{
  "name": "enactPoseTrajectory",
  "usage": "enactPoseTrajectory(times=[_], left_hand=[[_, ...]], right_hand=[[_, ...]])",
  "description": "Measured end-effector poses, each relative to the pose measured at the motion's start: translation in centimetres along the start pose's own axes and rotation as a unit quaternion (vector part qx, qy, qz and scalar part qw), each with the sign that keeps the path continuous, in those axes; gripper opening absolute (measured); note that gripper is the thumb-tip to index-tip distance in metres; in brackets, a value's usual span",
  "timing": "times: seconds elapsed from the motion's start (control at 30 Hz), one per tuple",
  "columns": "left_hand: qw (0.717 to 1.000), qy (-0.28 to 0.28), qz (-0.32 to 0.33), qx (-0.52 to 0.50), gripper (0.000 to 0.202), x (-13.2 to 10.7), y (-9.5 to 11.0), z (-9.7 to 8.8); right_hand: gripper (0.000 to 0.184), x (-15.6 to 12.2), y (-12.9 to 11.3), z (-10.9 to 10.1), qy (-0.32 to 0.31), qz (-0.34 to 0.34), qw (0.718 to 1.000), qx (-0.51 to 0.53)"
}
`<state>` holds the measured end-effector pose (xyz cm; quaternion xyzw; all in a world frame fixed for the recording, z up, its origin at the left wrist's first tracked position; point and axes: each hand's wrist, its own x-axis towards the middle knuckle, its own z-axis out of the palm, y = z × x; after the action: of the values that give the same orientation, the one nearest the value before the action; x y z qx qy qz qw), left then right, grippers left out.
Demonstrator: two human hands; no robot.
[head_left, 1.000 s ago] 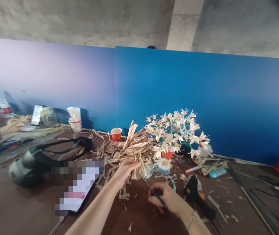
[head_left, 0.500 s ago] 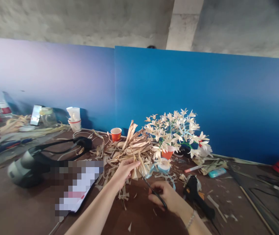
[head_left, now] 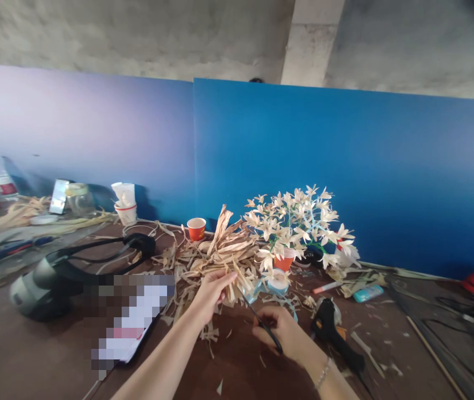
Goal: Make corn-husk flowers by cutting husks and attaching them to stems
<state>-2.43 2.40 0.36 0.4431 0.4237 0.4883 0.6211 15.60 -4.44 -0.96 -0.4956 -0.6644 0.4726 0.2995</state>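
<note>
My left hand (head_left: 213, 290) is closed, pinching a pale dried husk strip (head_left: 240, 276) between thumb and fingers. My right hand (head_left: 282, 331) grips black-handled scissors (head_left: 268, 329), whose blades point up and left toward the strip. Whether the blades touch it I cannot tell. Beyond my left hand lies a heap of dried husks (head_left: 231, 247). White husk flowers (head_left: 299, 219) stand in an orange paper cup (head_left: 285, 261), with a roll of light blue tape (head_left: 277, 280) in front. To the right of my right hand is a black glue gun (head_left: 337, 336).
At left lie a phone (head_left: 141, 319) with its screen blurred out and a grey and black headset (head_left: 49, 286). Another orange cup (head_left: 196, 228) stands behind the husks. Scraps litter the brown table (head_left: 237, 366). A blue partition (head_left: 262, 150) closes off the back.
The scissors and my right hand have shifted very slightly. My left hand keeps its hold on the husk strip, and the whole view has drifted a little.
</note>
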Motion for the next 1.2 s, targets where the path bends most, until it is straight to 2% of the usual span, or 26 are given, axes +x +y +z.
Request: enactPoseTrajectory(times=[0.27, 0.57, 0.87, 1.2], left_hand=[[0.999, 0.026, -0.001, -0.046, 0.034, 0.0, -0.7, 0.4], [0.995, 0.055, 0.000, -0.082, 0.034, 0.2, -1.5, 0.6], [0.988, 0.064, -0.032, -0.135, 0.035, -0.4, -1.8, 1.8], [0.986, 0.058, -0.030, -0.156, 0.029, -0.5, -2.3, 1.9]], right_hand=[[0.024, 0.0, -0.5, -0.2, 0.013, -0.015, 1.000, -0.011], [0.025, 0.3, 0.3, 0.0, 0.020, 0.004, 1.000, 0.018], [0.028, 0.4, 0.3, 0.3, 0.042, 0.014, 0.998, 0.034], [0.029, 0.5, 0.1, 0.6, 0.057, 0.011, 0.998, 0.033]])
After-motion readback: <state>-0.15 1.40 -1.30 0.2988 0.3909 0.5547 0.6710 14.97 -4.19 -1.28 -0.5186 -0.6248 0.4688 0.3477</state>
